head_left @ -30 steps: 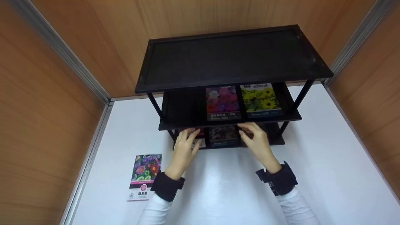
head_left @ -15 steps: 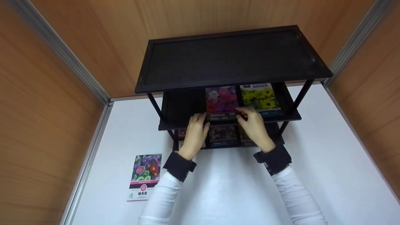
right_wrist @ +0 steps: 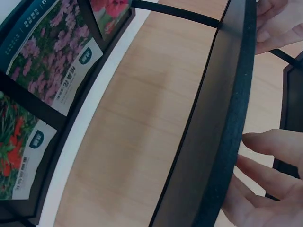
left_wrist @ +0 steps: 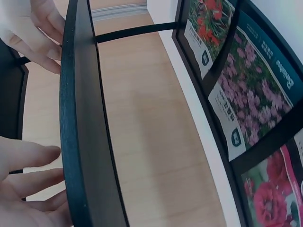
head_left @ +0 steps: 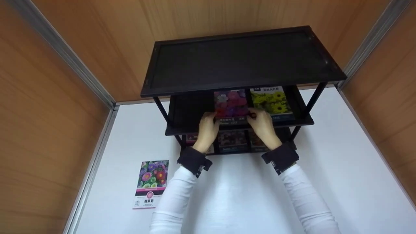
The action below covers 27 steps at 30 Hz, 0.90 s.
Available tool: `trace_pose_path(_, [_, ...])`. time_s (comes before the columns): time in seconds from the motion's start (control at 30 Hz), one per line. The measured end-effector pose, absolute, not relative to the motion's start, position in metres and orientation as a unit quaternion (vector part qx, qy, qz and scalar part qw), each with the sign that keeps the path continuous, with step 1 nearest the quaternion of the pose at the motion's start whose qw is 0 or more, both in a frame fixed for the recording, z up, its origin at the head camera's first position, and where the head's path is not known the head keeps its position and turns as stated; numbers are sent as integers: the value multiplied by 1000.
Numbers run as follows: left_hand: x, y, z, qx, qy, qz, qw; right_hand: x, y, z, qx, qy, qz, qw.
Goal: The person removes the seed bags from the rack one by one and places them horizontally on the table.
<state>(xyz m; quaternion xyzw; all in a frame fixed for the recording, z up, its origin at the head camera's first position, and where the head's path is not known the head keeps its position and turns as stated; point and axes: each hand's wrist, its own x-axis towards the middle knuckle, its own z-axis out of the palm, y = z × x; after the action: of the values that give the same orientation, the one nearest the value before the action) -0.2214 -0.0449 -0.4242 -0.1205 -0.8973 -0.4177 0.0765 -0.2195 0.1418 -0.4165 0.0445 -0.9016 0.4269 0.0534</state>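
Note:
A flower seed packet (head_left: 230,104) with pink, red and purple blooms lies on the middle shelf (head_left: 190,112) of a black rack. At its lower left edge rests my left hand (head_left: 208,130), fingers loosely bent. My right hand (head_left: 264,127) touches the lower right edge, in the gap beside a yellow-flower packet (head_left: 272,101). From the left wrist, the left hand (left_wrist: 31,187) shows with thumb and fingers apart. In the right wrist view the right hand (right_wrist: 270,175) has spread fingers too. The shelf board, seen edge-on, hides the fingertips' contact with the packet.
The rack's top board (head_left: 243,61) overhangs the hands. Several packets, including one with mauve flowers (left_wrist: 251,90), lie on the bottom shelf. Another packet (head_left: 151,182) lies on the white table (head_left: 234,195) at left. Wooden panels (head_left: 48,123) enclose the back and sides.
Both hands have risen from in front of the bottom shelf to the middle shelf and closed in on the pink-flower packet's two sides. The packet stays about where it was.

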Motion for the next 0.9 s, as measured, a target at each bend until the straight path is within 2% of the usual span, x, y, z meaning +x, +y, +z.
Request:
trace_pose_path(0.17, [-224,-42,-423,-98,-875,-471,54,-222,142,-420,27,-900,430,69])
trace_pose_path(0.43, [-229,-40,-422,-41,-838,-542,39,-225,148,-420,-1,-876,478,62])
trace_pose_path(0.6, [-233,-41,-421,21,-785,-619,8,-227,155,-418,-32,-819,573,10])
trace_pose_path(0.73, [-232,-43,-418,38,-750,-660,-22,-227,160,-415,-55,-785,617,-33])
trace_pose_path(0.9, [-230,-45,-416,28,-735,-676,-43,-225,163,-408,-62,-767,637,-43])
